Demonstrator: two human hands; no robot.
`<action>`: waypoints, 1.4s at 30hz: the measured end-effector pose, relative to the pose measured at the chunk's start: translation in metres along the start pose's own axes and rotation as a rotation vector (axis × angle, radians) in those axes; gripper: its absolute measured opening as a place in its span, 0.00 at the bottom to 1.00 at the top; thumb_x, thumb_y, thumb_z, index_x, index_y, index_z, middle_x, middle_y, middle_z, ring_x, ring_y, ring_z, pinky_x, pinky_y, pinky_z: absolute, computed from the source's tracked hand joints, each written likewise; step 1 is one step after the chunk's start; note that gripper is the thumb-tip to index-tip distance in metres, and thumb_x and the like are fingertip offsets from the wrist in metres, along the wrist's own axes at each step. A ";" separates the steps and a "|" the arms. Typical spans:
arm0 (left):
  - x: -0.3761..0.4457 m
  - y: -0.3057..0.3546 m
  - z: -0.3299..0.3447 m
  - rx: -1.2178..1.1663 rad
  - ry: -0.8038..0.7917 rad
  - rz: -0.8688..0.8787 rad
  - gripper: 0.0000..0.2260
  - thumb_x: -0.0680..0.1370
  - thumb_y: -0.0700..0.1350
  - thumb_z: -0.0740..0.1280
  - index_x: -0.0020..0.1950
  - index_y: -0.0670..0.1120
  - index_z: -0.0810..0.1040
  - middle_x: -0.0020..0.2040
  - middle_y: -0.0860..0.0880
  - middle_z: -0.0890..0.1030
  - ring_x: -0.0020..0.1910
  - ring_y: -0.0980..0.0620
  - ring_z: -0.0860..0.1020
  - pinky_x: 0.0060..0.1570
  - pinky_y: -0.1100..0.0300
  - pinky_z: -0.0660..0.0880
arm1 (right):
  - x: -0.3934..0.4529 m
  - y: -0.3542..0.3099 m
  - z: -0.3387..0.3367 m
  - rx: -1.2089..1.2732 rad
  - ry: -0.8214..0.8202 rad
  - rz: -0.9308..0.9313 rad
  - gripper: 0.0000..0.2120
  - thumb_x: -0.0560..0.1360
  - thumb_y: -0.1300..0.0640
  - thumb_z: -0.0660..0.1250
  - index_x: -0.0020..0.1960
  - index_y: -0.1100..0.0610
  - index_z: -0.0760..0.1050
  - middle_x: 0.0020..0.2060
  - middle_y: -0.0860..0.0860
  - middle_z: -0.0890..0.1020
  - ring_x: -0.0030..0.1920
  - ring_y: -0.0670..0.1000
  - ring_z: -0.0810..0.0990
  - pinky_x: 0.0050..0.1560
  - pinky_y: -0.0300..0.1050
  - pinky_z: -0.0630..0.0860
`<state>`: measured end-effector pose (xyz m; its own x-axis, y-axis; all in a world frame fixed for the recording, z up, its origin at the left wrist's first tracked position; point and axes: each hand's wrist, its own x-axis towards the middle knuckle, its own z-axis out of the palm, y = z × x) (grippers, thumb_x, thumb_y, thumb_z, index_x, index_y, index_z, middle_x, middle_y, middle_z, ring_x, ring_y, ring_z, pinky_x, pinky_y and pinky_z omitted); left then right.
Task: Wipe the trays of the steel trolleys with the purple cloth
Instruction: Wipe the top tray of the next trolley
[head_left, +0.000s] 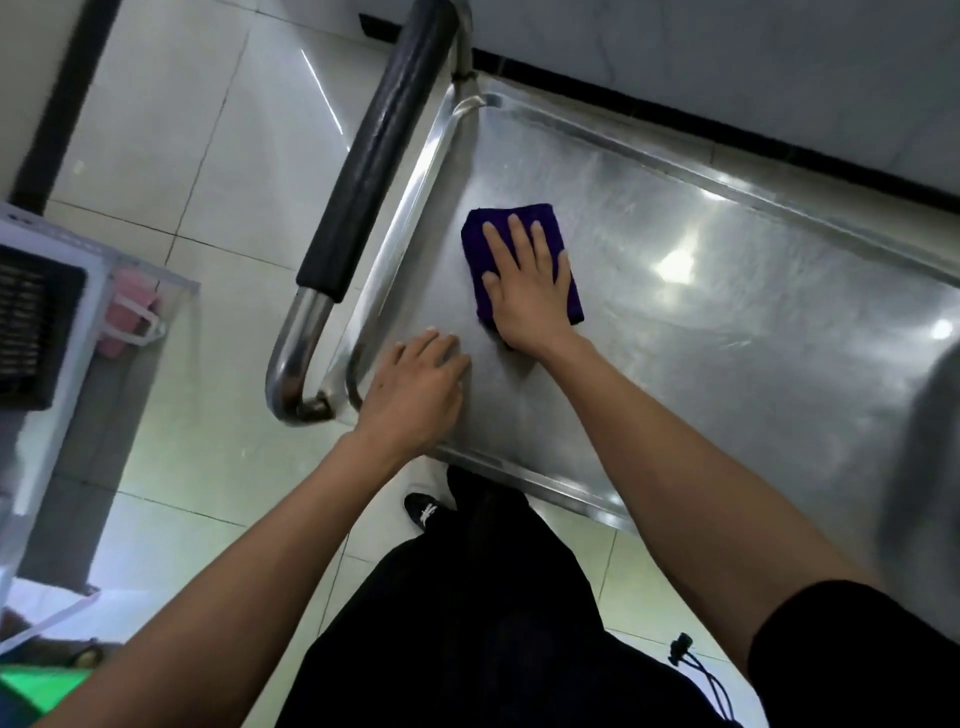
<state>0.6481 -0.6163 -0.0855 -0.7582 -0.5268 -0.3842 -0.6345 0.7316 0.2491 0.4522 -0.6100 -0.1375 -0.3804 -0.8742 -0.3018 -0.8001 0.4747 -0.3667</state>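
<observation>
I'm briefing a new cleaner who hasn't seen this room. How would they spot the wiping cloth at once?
Find the steel trolley tray with the black padded handle at its end. Near that end, the purple cloth lies folded flat under the right hand. It is the only dark purple thing on the bare steel.

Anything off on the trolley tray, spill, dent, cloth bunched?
Nothing stands out. The purple cloth lies folded flat on the tray under the right hand; the left hand rests at the tray's corner. No spill or dent shows.
</observation>
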 end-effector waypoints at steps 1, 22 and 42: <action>-0.013 -0.002 0.004 -0.010 0.017 -0.002 0.18 0.82 0.49 0.59 0.70 0.50 0.75 0.74 0.47 0.71 0.76 0.44 0.63 0.72 0.44 0.62 | -0.012 -0.006 0.006 -0.005 -0.010 -0.010 0.27 0.84 0.48 0.48 0.81 0.45 0.44 0.81 0.49 0.44 0.80 0.53 0.39 0.76 0.60 0.38; -0.141 -0.038 0.044 -0.106 0.208 -0.176 0.16 0.77 0.42 0.61 0.63 0.45 0.81 0.66 0.49 0.77 0.69 0.47 0.70 0.62 0.49 0.71 | -0.160 -0.077 0.077 -0.090 -0.133 -0.177 0.28 0.84 0.47 0.48 0.81 0.45 0.41 0.81 0.48 0.41 0.80 0.53 0.37 0.76 0.60 0.41; 0.023 -0.004 -0.009 -0.047 0.147 -0.077 0.16 0.82 0.50 0.58 0.66 0.50 0.78 0.72 0.48 0.71 0.72 0.46 0.66 0.65 0.46 0.68 | 0.011 -0.003 -0.018 -0.062 -0.060 -0.106 0.27 0.85 0.49 0.50 0.81 0.44 0.45 0.81 0.48 0.44 0.80 0.52 0.39 0.78 0.60 0.41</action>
<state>0.6325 -0.6354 -0.0874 -0.7187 -0.6408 -0.2700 -0.6953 0.6676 0.2662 0.4428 -0.6229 -0.1240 -0.2651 -0.9107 -0.3169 -0.8623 0.3709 -0.3446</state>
